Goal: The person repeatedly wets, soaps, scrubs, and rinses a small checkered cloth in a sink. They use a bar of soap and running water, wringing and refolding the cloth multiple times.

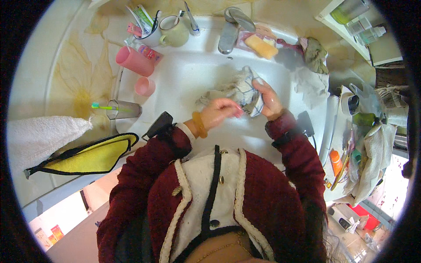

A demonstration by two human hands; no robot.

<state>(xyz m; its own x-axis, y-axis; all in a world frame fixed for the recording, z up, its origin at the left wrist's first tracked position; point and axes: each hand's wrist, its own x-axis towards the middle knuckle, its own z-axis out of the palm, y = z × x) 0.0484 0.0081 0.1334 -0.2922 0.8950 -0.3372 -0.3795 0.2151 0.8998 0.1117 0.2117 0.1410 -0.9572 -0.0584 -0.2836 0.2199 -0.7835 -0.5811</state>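
Note:
Inside the white sink basin (pixel 174 75), a wet white cloth with blue check lines (pixel 245 82) is bunched up. My right hand (pixel 271 100) grips its right side, the thumb lying on top of the fabric. My left hand (pixel 222 111), with an amber-coloured bangle (pixel 199 125) at its wrist, is in front of the cloth's lower left part. Its fingers are curled and somewhat blurred, so whether they hold any fabric is unclear. Behind the cloth stands the metal faucet (pixel 229 37). A yellow soap bar or sponge (pixel 261 47) rests to the faucet's right.
Along the left rim are a pink tumbler (pixel 135 61), a small pink cup (pixel 145 86) and a glass with a green toothbrush (pixel 126 109). A green mug (pixel 174 31) stands at the back. Crumpled cloth (pixel 315 55) lies on the right rim, beside a cluttered shelf (pixel 335 141).

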